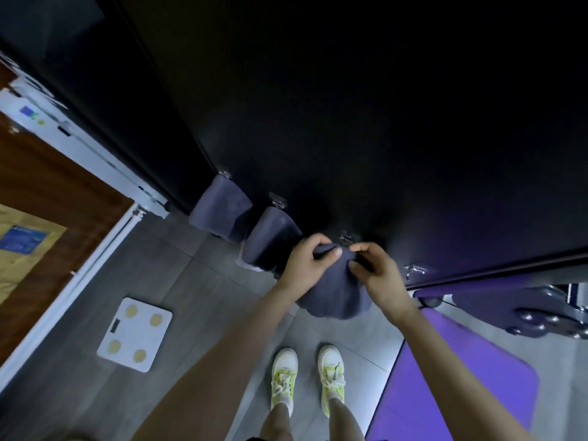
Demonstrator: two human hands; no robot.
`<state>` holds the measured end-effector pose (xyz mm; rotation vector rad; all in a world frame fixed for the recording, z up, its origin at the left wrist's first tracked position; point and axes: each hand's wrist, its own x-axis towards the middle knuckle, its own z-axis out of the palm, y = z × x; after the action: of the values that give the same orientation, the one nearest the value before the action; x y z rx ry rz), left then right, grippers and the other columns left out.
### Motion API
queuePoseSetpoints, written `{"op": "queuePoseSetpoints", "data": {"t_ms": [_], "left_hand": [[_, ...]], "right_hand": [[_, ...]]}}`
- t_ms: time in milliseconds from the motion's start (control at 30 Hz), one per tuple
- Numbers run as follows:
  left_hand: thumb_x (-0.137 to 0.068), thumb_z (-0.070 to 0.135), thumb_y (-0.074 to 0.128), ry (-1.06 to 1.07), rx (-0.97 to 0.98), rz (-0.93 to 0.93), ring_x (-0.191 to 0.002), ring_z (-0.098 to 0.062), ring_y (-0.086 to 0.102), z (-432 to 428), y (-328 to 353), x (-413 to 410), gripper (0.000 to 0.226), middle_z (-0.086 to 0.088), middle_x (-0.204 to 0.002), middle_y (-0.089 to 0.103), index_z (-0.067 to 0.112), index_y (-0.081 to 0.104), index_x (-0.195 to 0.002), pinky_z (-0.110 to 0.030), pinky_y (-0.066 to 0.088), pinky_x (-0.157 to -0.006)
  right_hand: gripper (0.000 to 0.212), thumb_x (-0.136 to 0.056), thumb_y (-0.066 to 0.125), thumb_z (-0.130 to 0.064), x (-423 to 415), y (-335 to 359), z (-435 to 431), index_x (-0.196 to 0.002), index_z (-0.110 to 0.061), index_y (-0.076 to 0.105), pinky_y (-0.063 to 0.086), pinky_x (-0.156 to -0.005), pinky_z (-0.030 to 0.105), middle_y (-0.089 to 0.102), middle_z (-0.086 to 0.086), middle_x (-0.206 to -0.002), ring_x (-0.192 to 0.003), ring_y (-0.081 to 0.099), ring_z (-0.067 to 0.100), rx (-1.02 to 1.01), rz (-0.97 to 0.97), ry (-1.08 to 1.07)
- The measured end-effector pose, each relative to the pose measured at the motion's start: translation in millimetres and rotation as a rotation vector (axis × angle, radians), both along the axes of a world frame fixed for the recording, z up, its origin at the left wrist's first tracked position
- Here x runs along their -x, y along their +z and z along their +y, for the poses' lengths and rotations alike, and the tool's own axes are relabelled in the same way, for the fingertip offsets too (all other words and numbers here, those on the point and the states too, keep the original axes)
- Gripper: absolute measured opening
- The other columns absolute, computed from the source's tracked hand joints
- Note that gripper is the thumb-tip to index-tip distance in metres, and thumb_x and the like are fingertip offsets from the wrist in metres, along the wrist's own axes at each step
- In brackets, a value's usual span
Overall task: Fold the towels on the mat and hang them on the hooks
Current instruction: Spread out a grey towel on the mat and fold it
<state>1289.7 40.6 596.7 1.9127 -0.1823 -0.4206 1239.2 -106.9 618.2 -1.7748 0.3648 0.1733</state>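
Observation:
A folded dark grey towel [334, 294] hangs from both my hands just below a clear hook [346, 237] on the black wall. My left hand [307, 262] grips the towel's top edge with the thumb over it. My right hand [377, 268] pinches the same edge next to it. Two more folded grey towels [219, 208] [270, 237] hang from hooks [225, 173] [277, 200] to the left. A fourth hook [415, 269] on the right is bare. The purple mat [451, 377] lies on the floor at lower right.
A white bathroom scale [135, 334] lies on the grey tile floor at left. A wooden door with a white frame [79, 148] is at far left. Dark exercise equipment [541, 310] stands at right above the mat. My feet in white-yellow shoes [307, 377] stand below the towel.

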Motion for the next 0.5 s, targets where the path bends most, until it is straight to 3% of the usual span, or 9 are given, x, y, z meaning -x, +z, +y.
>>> {"op": "queuePoseSetpoints", "data": {"t_ms": [100,233,367,433,500], "left_hand": [[-0.086,0.023,0.063,0.075,0.025,0.068,-0.082,-0.007,0.059,-13,-9,-9,0.01,0.008,-0.078,0.062,0.014,0.057,-0.085,-0.022,0.045,-0.081],[-0.085,0.022,0.065,0.097,0.044,0.1,-0.081,-0.004,0.059,-25,-23,-13,0.01,0.009,-0.079,0.064,0.013,0.059,-0.084,-0.016,0.043,-0.078],[-0.085,0.02,0.065,0.167,0.033,0.093,-0.079,-0.008,0.058,-29,-30,-12,0.013,0.0,-0.081,0.064,0.008,0.06,-0.085,-0.014,0.042,-0.073],[-0.085,0.019,0.065,0.179,0.02,0.083,-0.076,-0.003,0.057,-31,-31,-13,0.012,0.002,-0.079,0.063,0.008,0.06,-0.084,-0.011,0.042,-0.071],[-0.085,0.018,0.065,0.184,0.013,0.083,-0.072,0.002,0.056,-31,-34,-13,0.009,0.008,-0.074,0.061,0.012,0.059,-0.082,-0.006,0.04,-0.069]], "right_hand": [[0.035,-0.086,0.051,0.009,1,-8,1,-0.101,-0.021,0.059,0.04,-0.087,0.007,0.063,-0.013,-0.099,-0.091,0.056,-0.009,0.137,-0.056,-0.047],[0.03,-0.086,0.052,0.007,10,-17,0,-0.109,-0.009,0.064,0.033,-0.076,-0.002,0.064,-0.004,-0.099,-0.087,0.053,-0.003,0.336,-0.067,-0.116],[0.026,-0.082,0.05,-0.003,22,-25,5,-0.1,-0.009,0.067,0.039,-0.074,0.017,0.068,0.003,-0.101,-0.091,0.056,0.014,0.627,-0.233,-0.282],[0.027,-0.081,0.049,-0.01,24,-30,9,-0.099,-0.01,0.068,0.045,-0.076,0.029,0.068,0.003,-0.103,-0.094,0.06,0.021,0.604,-0.198,-0.284],[0.028,-0.085,0.049,-0.014,24,-38,14,-0.105,-0.012,0.069,0.046,-0.079,0.029,0.067,0.003,-0.108,-0.098,0.061,0.024,0.539,-0.134,-0.266]]}}
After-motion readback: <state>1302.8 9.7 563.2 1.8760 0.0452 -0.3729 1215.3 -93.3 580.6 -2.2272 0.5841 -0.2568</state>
